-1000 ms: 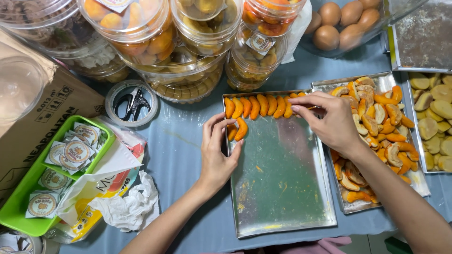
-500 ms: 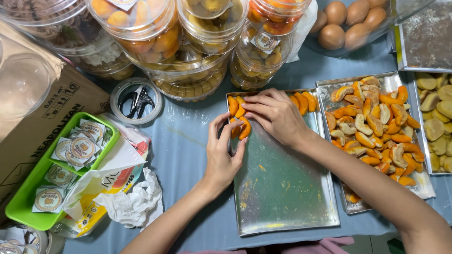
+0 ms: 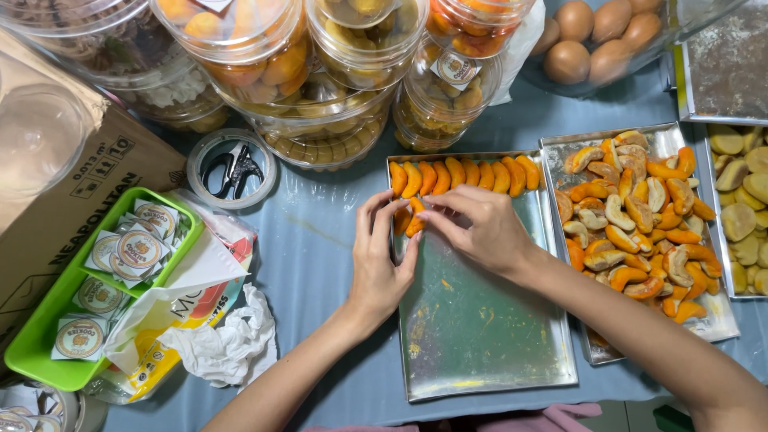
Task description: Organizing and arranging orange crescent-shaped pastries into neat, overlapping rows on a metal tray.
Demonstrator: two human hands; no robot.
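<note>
A metal tray [image 3: 480, 336] lies in front of me with a row of orange crescent cookies [image 3: 464, 174] along its far edge. My left hand [image 3: 380, 260] rests on the tray's left rim, fingers touching a short second row of cookies [image 3: 410, 220]. My right hand [image 3: 476, 228] reaches across from the right and its fingertips pinch a cookie at that same spot. To the right, a second metal tray [image 3: 708, 320] holds a loose pile of orange and pale crescent cookies [image 3: 632, 220].
Clear plastic jars of cookies [image 3: 320, 72] stand at the back, with brown eggs [image 3: 588, 36] beside them. Scissors lie in a tape roll [image 3: 232, 170]. A green tray of round labels [image 3: 48, 336], a cardboard box [image 3: 56, 208] and crumpled wrappers [image 3: 216, 344] sit left. Pale cookies [image 3: 744, 208] far right.
My right hand moved from the loose pile on the right tray across to the left end of the near tray, bringing a cookie to the second row. My left hand stayed at the rim.
</note>
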